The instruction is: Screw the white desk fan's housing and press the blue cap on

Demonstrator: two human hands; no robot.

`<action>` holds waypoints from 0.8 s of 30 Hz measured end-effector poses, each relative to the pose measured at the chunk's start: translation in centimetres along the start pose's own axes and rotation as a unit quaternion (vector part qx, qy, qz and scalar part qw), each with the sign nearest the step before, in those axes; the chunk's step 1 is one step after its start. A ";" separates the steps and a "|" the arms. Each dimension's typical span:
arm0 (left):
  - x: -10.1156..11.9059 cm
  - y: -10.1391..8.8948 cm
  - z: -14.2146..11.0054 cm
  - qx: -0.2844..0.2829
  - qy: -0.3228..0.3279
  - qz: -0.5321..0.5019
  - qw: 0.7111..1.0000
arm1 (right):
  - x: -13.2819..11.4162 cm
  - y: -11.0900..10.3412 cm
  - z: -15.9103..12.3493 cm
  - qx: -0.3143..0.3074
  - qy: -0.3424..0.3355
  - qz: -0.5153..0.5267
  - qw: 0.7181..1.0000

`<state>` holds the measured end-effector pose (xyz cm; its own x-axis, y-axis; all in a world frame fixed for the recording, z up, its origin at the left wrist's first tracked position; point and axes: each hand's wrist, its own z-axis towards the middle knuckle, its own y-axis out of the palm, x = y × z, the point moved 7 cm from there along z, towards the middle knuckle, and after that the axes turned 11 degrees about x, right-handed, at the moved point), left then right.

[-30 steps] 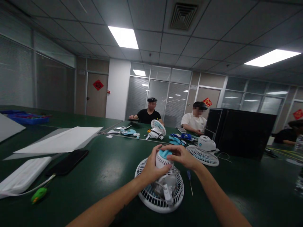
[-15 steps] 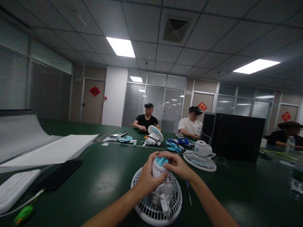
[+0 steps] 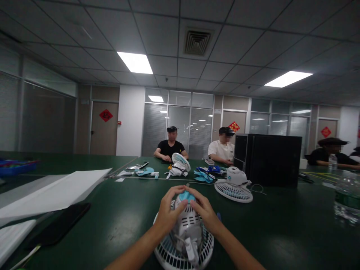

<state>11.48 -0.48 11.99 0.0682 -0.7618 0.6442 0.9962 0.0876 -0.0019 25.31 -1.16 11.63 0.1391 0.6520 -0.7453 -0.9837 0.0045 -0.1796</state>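
A white electric fan lies face down on the green table, its round grille [image 3: 206,249] at the bottom and its motor housing [image 3: 189,220] pointing up. On top of the housing is a light blue knob [image 3: 186,195]. My left hand [image 3: 169,210] is closed round the left side of the housing top, with its thumb by the knob. From the right, my right hand [image 3: 204,213] grips the same top, its fingers meeting the left ones over the knob. A white bracket [image 3: 191,250] sticks out towards me below the housing. A small blue handle [image 3: 218,216] shows beside my right wrist.
Another face-down fan [image 3: 234,187] stands to the right, near a black computer case [image 3: 271,159]. Farther back are a third fan [image 3: 180,165], blue fan blades [image 3: 204,176] and two seated people. White sheets [image 3: 64,191] and a dark phone-like slab [image 3: 60,225] lie left; a water bottle [image 3: 348,198] stands right.
My view has shifted, so the scene sits further left. The housing leans more towards me, and my right hand has drawn in closer round the blue knob. Both hands stay on the fan.
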 end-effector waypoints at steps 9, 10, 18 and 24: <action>1.7 0.3 1.2 -0.037 0.004 0.072 0.997 | 1.6 0.4 -2.4 0.023 0.071 -0.021 0.997; 1.9 0.3 1.3 -0.053 0.007 0.084 0.995 | 1.8 0.4 -2.5 0.026 0.081 -0.009 0.996; 1.7 0.5 1.8 -0.155 0.017 0.153 0.976 | 1.4 0.7 -2.3 0.017 0.065 0.024 0.997; 2.1 1.0 1.8 -0.223 0.025 0.090 0.970 | 0.9 0.6 -2.2 0.023 0.050 0.004 0.998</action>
<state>12.55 -0.83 14.67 0.2340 -0.7911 0.5651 0.8919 -0.0567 -0.4486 25.08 -2.26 9.45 0.1386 0.5727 -0.8079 -0.9889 0.0358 -0.1443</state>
